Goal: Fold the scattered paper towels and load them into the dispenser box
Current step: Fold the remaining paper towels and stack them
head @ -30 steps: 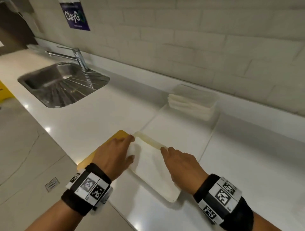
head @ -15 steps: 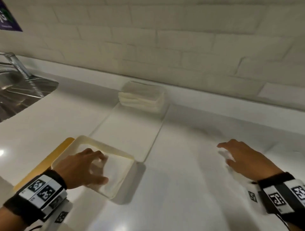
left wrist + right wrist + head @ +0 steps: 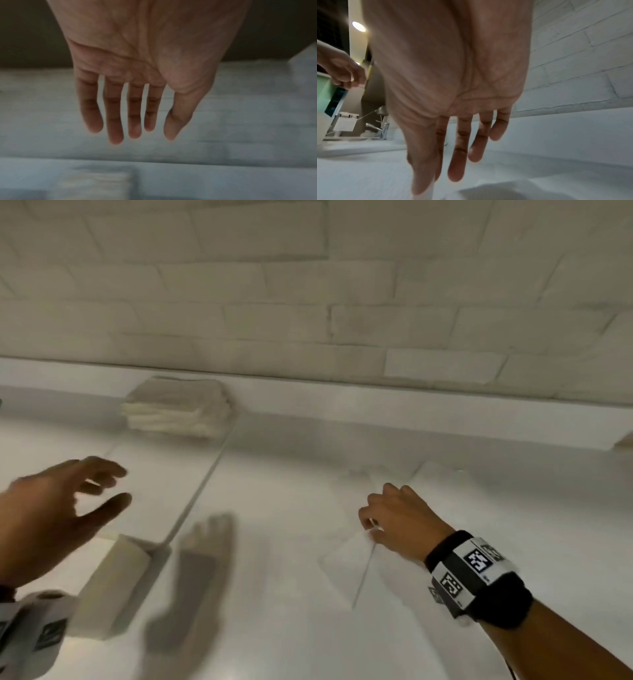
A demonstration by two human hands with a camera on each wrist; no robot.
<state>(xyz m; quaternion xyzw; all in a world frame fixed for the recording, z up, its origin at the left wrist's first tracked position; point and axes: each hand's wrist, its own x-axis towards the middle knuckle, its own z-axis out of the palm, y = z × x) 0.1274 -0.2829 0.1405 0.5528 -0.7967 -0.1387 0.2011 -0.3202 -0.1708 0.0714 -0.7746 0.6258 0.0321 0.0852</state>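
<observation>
Pinching a corner of the loose paper towel [image 3: 346,559] lying flat on the counter [image 3: 274,628], the right hand [image 3: 397,522] had a light, limp, tearable sheet best lifted by its edge, while the left hand [image 3: 51,518] hovered spread and empty above the dispenser box [image 3: 109,583].

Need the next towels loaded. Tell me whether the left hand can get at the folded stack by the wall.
Probably yes. The left hand is open and holds nothing, the stack lies ahead of it by the wall, and only bare counter shows between them.
</observation>
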